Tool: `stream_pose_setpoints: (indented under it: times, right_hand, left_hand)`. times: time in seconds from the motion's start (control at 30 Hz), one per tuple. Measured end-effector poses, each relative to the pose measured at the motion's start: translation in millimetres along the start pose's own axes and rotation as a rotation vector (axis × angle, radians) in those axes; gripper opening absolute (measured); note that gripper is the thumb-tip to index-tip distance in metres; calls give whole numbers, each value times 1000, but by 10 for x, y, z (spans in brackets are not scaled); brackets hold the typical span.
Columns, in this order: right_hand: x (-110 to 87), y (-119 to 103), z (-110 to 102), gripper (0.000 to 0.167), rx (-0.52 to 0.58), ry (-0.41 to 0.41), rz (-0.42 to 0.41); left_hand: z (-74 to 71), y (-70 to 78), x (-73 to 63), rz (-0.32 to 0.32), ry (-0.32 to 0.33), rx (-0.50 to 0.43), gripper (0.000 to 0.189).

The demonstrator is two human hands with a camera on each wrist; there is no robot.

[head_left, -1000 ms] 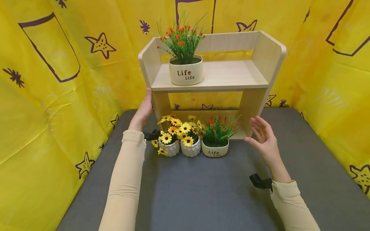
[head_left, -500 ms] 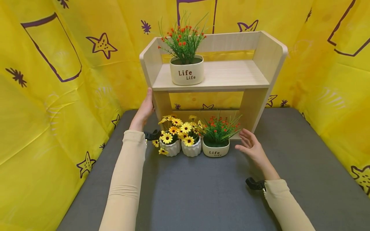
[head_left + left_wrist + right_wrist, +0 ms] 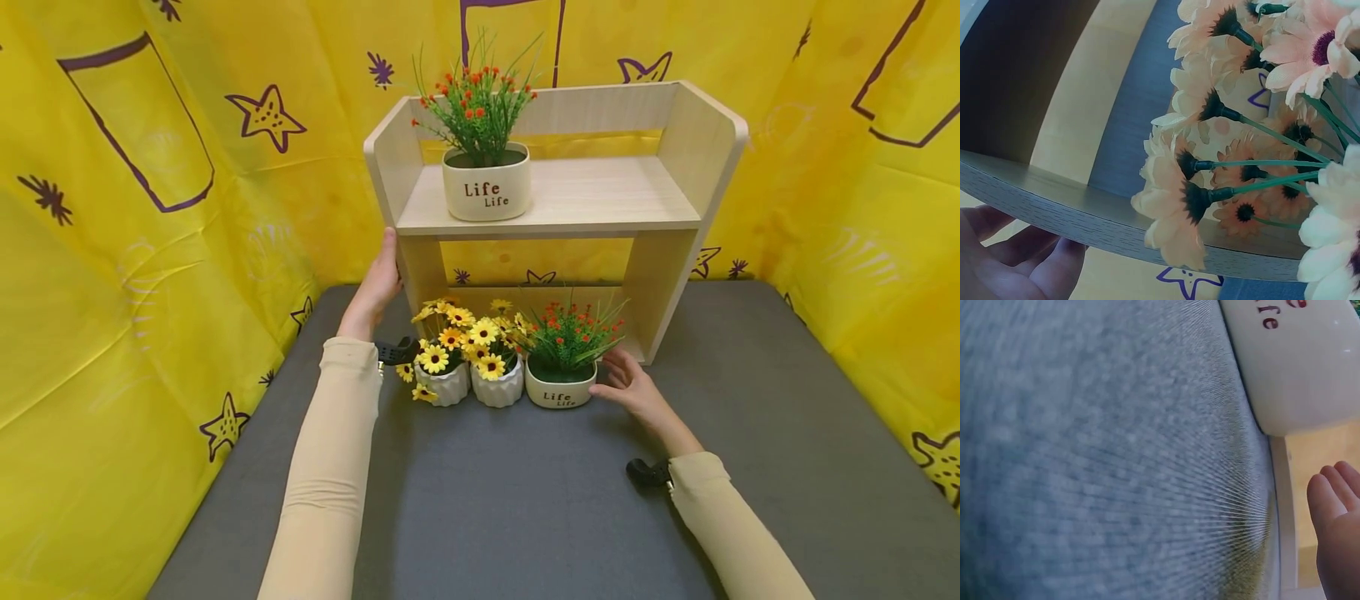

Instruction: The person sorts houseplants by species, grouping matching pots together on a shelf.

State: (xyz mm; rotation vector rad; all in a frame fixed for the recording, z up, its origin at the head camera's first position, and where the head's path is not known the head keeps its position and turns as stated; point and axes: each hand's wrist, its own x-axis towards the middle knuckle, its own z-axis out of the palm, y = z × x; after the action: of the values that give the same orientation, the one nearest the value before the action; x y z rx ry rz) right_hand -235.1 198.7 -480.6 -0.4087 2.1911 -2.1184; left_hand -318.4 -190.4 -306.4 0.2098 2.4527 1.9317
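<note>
My left hand (image 3: pixel 377 279) rests against the outer left side of a pale wooden two-tier shelf (image 3: pixel 600 187); in the left wrist view, its fingers (image 3: pixel 1060 269) lie along the outside of the side panel. At the right end of the front row stands an oval cream "Life" pot (image 3: pixel 561 392) of red-flowered grass. Beside it is my right hand (image 3: pixel 632 390), thumb at the pot's front right side, fingers apart behind. The right wrist view has those fingers (image 3: pixel 1325 500) off the pot's wall. Two white ribbed pots (image 3: pixel 498 385) with yellow daisies stand left of it.
Another "Life" pot (image 3: pixel 487 192) with red flowers stands on the upper tier, towards the left. The shelf stands on a grey cloth-covered table (image 3: pixel 480 508). Yellow drapes (image 3: pixel 150 275) with purple drawings enclose the table at the back and sides.
My right hand has moved left, from beside the shelf's right side to the right edge of the front "Life" pot. My left hand stays on the shelf's side; the pots have not moved.
</note>
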Motion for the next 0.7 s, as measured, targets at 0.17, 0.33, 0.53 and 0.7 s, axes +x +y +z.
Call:
stream_pose_setpoints:
  times: [0.17, 0.33, 0.53, 0.7]
  right_hand:
    - [40, 48, 4, 80, -55, -11, -3]
    - [91, 94, 9, 84, -66, -25, -14]
    - [130, 102, 44, 87, -45, -55, -10]
    - [163, 98, 76, 86, -21, -72, -2]
  left_hand:
    - [3, 1, 1, -12, 7, 9, 77]
    - [-4, 3, 2, 3, 4, -7, 75]
    - [-1, 1, -11, -4, 3, 6, 76]
    - [-3, 0, -12, -6, 0, 1, 76]
